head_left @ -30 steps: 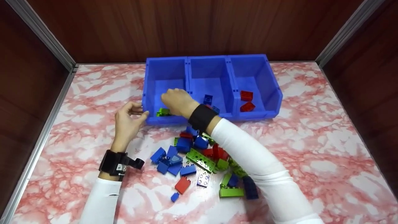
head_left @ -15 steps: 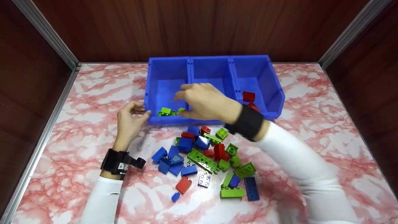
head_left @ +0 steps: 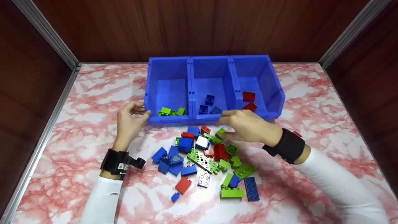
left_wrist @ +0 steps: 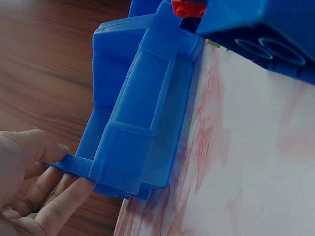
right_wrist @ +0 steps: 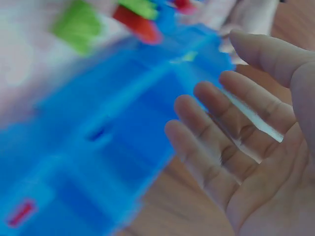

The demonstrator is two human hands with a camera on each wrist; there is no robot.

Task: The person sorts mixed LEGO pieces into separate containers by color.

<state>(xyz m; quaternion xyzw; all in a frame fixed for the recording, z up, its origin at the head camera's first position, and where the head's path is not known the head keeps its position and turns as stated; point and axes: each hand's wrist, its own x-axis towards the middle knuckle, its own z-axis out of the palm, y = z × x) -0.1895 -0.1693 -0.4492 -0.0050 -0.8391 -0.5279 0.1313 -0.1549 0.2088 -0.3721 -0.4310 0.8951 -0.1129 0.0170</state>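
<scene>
Presently, toy-brick pile (head_left: 202, 160) nearest on desk (head_left: 93, 93); green brick (head_left: 220, 133) at its far edge, just left of the right hand (head_left: 248, 126), the closer one: fingers spread, holding nothing. Beyond, blue bin (head_left: 169, 120), left edge pinched by left hand (head_left: 129, 122).

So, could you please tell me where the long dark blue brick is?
In the head view, the long dark blue brick lies on the table, low and right of centre, just right of a green brick.

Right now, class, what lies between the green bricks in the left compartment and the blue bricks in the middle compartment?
A blue divider wall stands between the green bricks and the blue bricks; the head view shows it.
</scene>
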